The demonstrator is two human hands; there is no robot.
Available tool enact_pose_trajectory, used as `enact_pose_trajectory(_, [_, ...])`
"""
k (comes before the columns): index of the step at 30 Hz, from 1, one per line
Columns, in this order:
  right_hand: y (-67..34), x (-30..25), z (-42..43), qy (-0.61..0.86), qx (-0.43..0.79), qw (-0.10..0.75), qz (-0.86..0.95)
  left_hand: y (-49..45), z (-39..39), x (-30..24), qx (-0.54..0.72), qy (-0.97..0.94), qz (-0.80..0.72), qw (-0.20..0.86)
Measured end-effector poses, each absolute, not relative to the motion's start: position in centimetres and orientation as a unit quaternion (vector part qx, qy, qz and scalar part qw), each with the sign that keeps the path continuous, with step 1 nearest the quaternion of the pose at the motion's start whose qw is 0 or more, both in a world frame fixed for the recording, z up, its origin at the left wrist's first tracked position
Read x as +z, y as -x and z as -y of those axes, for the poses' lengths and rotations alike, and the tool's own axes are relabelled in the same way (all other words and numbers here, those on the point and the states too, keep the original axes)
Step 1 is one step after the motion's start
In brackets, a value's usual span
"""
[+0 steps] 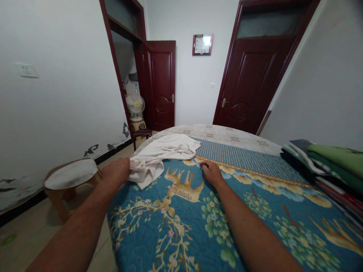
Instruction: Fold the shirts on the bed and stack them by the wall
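A cream-white cloth (164, 153) lies crumpled on the bed near its left edge. My left hand (115, 173) is closed on the cloth's near corner. My right hand (211, 173) rests knuckles-up on the blue quilt (181, 230) with deer and flower patterns, just right of the cloth and apart from it. Its fingers are curled under with nothing visible in them.
A stack of folded clothes (326, 162) sits at the bed's right side against the wall. A low wooden stool (70, 177) stands on the floor to the left. Further back are a small dark stool (142, 133), a fan (135, 105) and two dark red doors (249, 83).
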State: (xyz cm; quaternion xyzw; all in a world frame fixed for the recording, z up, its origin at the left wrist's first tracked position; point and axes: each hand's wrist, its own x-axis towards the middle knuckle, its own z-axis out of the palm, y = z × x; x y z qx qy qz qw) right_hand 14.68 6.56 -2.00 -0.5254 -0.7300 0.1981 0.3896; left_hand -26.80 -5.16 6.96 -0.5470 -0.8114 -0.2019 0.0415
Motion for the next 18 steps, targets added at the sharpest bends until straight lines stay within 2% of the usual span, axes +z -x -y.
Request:
enact_pose_trajectory(4, [-14.6, -2.1, -6.7, 0.518, 0.203, 0.398, 0.73, 25.9, 6.1, 7.6, -0.036, 0.569, 0.812, 0.124])
enact_pose_trajectory(7, [-14.3, -2.0, -6.5, 0.526, 0.197, 0.391, 0.729, 22.3, 5.7, 8.0, -0.035, 0.654, 0.739, 0.159])
enact_pose_trajectory(12, [-16.0, -1.7, -4.5, 0.485, 0.189, 0.333, 0.786, 15.8, 1.2, 8.0, -0.071, 0.786, 0.604, 0.112])
enact_pose_trajectory(18, [-23.8, -3.2, 0.8, 0.458, 0.122, 0.344, 0.81, 9.8, -8.7, 6.1, -0.081, 0.798, 0.59, 0.093])
